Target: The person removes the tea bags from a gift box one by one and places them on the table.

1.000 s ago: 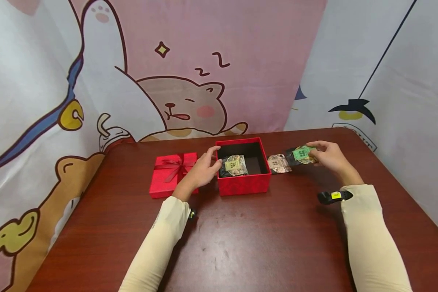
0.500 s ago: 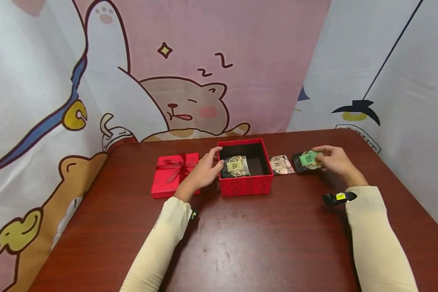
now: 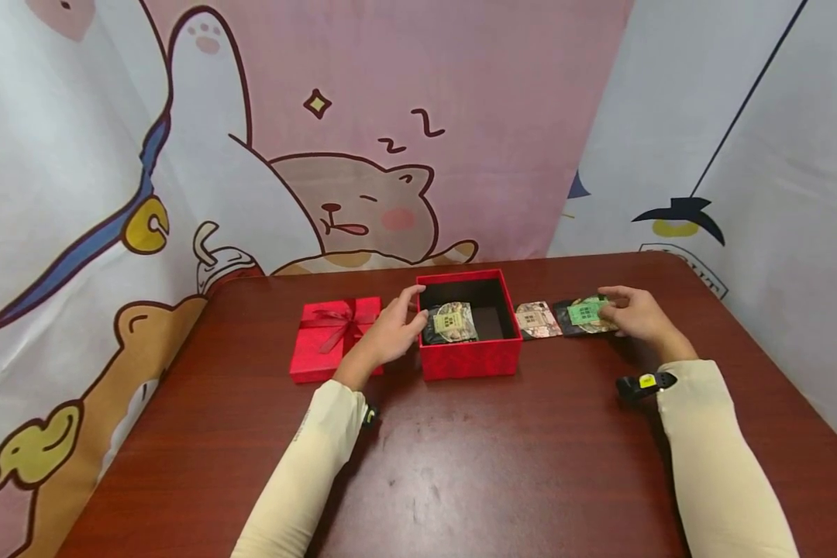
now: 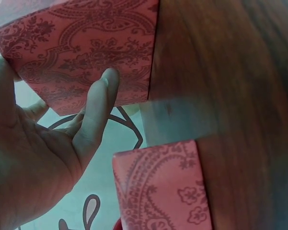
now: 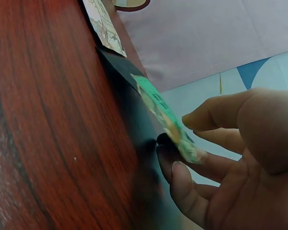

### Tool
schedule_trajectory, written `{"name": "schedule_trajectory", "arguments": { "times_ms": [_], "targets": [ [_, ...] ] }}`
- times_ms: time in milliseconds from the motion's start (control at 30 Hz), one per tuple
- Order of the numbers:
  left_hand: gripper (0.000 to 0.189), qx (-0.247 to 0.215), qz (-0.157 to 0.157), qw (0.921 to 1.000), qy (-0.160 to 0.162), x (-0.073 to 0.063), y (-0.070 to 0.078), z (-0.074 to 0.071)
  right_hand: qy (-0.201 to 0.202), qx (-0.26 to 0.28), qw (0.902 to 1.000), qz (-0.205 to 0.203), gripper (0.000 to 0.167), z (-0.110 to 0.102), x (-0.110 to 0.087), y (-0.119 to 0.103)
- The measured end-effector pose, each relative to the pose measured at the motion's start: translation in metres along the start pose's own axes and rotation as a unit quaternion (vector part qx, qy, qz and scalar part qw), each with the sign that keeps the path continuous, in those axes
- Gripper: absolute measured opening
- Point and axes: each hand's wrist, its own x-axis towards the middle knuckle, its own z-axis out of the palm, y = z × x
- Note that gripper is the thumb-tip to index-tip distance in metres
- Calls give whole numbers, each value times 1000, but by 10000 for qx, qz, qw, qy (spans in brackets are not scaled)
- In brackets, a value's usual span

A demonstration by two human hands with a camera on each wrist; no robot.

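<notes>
At the middle back of the table is a red patterned gift box, lidless and black inside. A packet with a yellow label lies in its left part. My left hand touches the box's left wall and rim with fairly straight fingers; one finger lies along the patterned side. To the right, my right hand pinches the right edge of a flat black packet with a green label. In the right wrist view, this packet slopes up toward the fingers. Beside it lies a beige-labelled packet.
Left of the box rests its red lid with a ribbon bow, partly behind the left forearm. The brown table ends at a cartoon-printed curtain. Black straps sit at the wrists.
My right hand first shifts the green-labelled packet right, opening a gap from the beige one, then brings it back left against it. My left hand stays at the box.
</notes>
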Motion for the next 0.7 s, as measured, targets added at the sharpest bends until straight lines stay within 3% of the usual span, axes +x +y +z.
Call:
{"name": "schedule_trajectory", "arguments": {
  "times_ms": [467,700],
  "targets": [
    [53,-55,-32,10000,-16,-3,3,1,147,-153,9996,189,54,-4,-9,-6],
    [55,-90,4,9999,-65,-4,3,0,225,-32,9997,-55,54,-5,-16,-23]
  ]
}}
